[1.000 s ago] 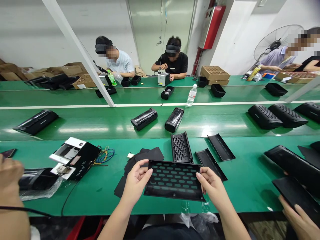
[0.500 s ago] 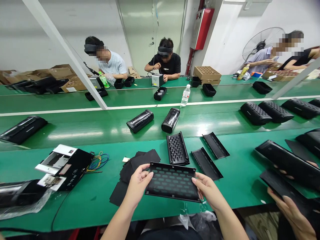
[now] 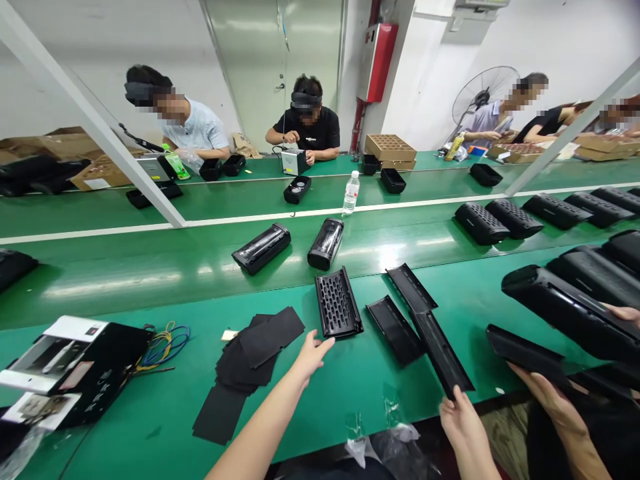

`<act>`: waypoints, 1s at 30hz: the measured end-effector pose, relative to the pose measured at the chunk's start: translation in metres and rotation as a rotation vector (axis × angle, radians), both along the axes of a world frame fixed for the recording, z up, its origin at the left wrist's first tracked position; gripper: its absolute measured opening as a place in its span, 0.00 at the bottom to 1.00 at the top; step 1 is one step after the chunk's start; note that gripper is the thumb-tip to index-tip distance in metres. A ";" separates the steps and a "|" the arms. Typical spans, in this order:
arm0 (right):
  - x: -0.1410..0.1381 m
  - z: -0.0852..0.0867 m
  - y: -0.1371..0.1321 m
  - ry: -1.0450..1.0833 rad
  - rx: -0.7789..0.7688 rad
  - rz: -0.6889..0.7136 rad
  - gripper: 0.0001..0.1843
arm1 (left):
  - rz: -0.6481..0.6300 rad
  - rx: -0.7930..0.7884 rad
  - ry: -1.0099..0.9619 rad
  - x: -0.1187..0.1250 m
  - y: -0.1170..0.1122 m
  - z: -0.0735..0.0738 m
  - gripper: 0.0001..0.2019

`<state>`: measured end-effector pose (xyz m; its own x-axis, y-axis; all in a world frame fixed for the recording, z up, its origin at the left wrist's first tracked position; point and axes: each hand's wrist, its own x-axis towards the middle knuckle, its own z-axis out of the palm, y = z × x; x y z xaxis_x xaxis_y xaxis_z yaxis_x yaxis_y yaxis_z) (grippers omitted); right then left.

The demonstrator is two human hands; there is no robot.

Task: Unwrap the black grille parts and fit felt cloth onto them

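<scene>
My left hand (image 3: 311,357) reaches over the table, fingers apart and holding nothing. Its fingertips are at the near edge of a black slotted grille panel (image 3: 339,303); I cannot tell whether they touch it. On the right, my right hand (image 3: 461,417) pinches the near end of a curved black panel (image 3: 444,350). The far end of that panel lies by two similar pieces, a black panel (image 3: 395,330) and another black panel (image 3: 413,287). To the left of my left hand lies a loose pile of thin black sheets (image 3: 273,337).
A black-and-white machine (image 3: 95,363) with coiled wires (image 3: 165,347) stands at left. Black housings (image 3: 263,248) and a water bottle (image 3: 351,192) stand beyond. At right, a co-worker's hand (image 3: 550,400) supports a dark panel (image 3: 523,353) near a large black housing (image 3: 565,313).
My hands have separated. The panel both held has swung to the right in my right hand, down beside the other panels. My left hand has let go and moved toward the slotted panel.
</scene>
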<state>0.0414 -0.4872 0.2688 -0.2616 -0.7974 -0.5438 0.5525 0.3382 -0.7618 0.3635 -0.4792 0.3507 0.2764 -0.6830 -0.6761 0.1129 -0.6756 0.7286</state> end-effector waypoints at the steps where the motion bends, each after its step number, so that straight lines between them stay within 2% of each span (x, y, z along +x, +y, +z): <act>1: -0.006 -0.006 0.000 0.016 -0.006 -0.013 0.23 | 0.012 -0.006 -0.004 -0.004 -0.010 -0.003 0.33; 6: -0.027 -0.028 0.000 0.078 0.034 -0.122 0.23 | 0.080 -0.042 -0.042 -0.017 -0.046 -0.021 0.27; 9: -0.035 -0.033 -0.005 0.166 0.096 -0.122 0.21 | 0.089 -0.062 -0.073 -0.017 -0.053 -0.030 0.23; 12: -0.040 -0.033 -0.013 0.269 0.141 -0.102 0.21 | 0.061 -0.079 -0.097 -0.011 -0.050 -0.035 0.20; 17: -0.042 -0.030 -0.025 0.362 0.045 -0.056 0.21 | -0.071 -0.101 -0.168 0.019 -0.024 -0.032 0.18; 22: -0.045 -0.031 -0.021 0.412 0.062 -0.048 0.21 | -0.283 -0.140 -0.227 0.059 0.028 -0.008 0.17; 25: -0.044 -0.028 -0.014 0.609 0.048 -0.077 0.22 | -0.428 -0.140 -0.237 0.073 0.050 0.006 0.15; 28: -0.032 -0.013 -0.008 0.816 0.008 -0.125 0.25 | -0.556 -0.144 -0.244 0.076 0.055 0.010 0.12; 30: -0.013 0.003 -0.006 0.877 -0.065 -0.079 0.25 | -0.594 -0.138 -0.272 0.074 0.052 0.008 0.11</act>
